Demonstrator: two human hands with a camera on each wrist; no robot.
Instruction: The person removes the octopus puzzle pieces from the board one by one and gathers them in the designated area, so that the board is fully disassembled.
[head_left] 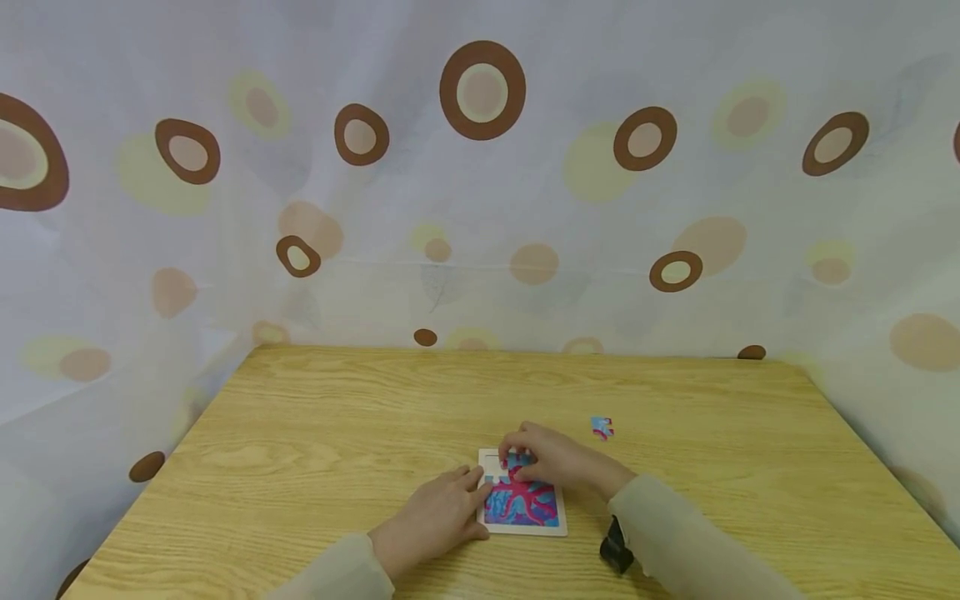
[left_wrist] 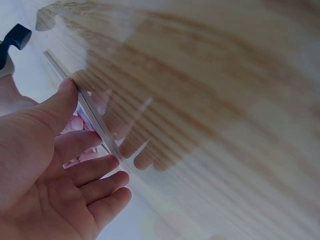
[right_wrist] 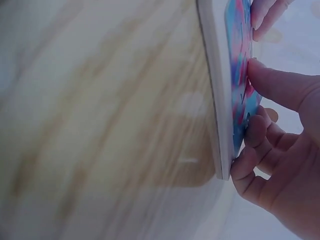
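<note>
A jigsaw puzzle (head_left: 522, 528) with a pink octopus-like picture on blue lies in a white-rimmed frame on the table. Bare tray shows at its upper left. My left hand (head_left: 442, 512) rests along the frame's left side, its fingers loosely extended; the thumb touches the rim in the left wrist view. Over the upper part of the picture, my right hand (head_left: 551, 457) pinches a puzzle piece (head_left: 504, 463) between thumb and fingers, mostly hidden. In the right wrist view the thumb (right_wrist: 280, 85) touches the picture. A loose puzzle piece (head_left: 602, 428) lies beyond the right hand.
The wooden table (head_left: 337, 417) reaches back to a pale curtain (head_left: 480, 208) with brown and yellow spots, which also hangs along both sides. A black device (head_left: 617, 546) is strapped at the right wrist.
</note>
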